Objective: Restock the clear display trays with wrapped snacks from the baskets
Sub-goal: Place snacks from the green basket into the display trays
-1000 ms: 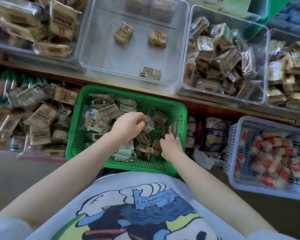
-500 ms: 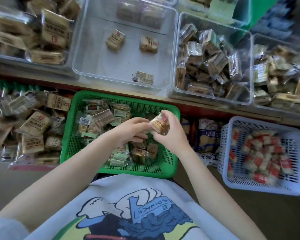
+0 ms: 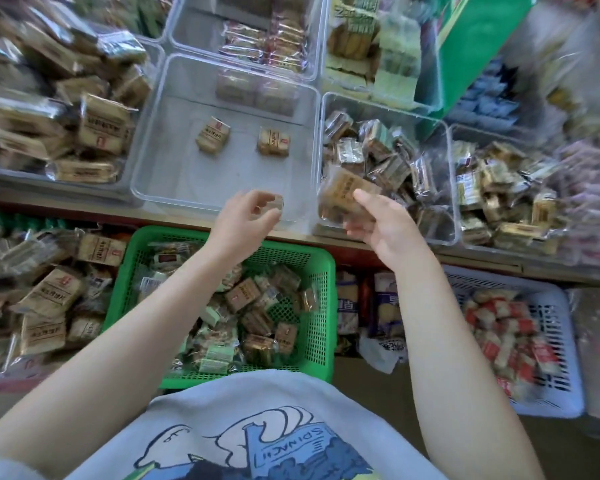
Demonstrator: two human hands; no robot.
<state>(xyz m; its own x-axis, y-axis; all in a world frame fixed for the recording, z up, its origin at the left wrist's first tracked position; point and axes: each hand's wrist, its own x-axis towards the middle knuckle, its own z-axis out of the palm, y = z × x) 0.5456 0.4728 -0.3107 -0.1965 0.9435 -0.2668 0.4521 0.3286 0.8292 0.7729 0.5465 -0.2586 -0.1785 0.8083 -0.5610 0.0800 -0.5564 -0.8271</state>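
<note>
Both hands raised from green basket [image 3: 323, 306] (snacks gripped), over trays

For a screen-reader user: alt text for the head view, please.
The left hand and the right hand each hold a wrapped snack over the nearly empty clear tray, above a green basket of snacks.

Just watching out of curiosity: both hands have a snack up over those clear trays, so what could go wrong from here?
1. The right hand holds its wrapped snack over the edge between the near-empty tray and the full tray; it might land in the wrong one.
2. The left hand pinches a small snack by fingertips; that grip could slip.
</note>
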